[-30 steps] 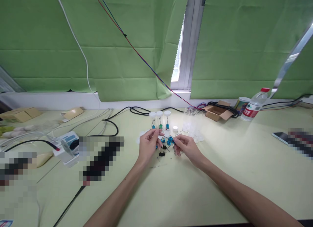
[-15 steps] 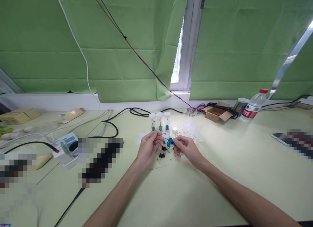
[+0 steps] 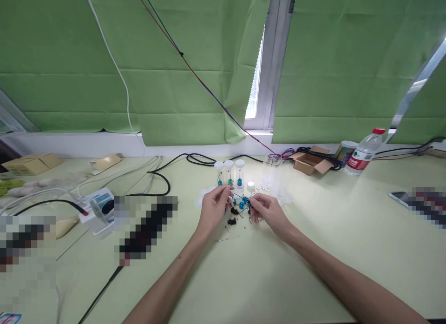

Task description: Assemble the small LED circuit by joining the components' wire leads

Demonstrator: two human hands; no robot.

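Both hands are in tight over the middle of the pale green tabletop [image 3: 313,268]. The left hand [image 3: 213,208] has its fingertips pinched together on something tiny, apparently a thin wire lead, though it is too small to name for sure. The right hand [image 3: 266,211] mirrors it, fingers closed on the other end of that fine piece, right over the scatter of small blue parts [image 3: 241,204]. Small black bits [image 3: 231,220] lie just near of them, loose on the surface, and a thin metal pin [image 3: 223,239] sits nearer still, untouched.

Just beyond the hands stand three capped clear vials [image 3: 229,173] in a row, each with a coloured piece inside: blue, green, blue. By the look of it those three are finished. A white cap [image 3: 250,186] rests to their right, with empty clear vials [image 3: 275,177] further right, so there is more filling to go, and the loose parts under the fingers say the same.

Far right, a cardboard box [image 3: 309,162] and a water bottle [image 3: 364,152] stay out of the action; black cables [image 3: 158,177] trail off left.
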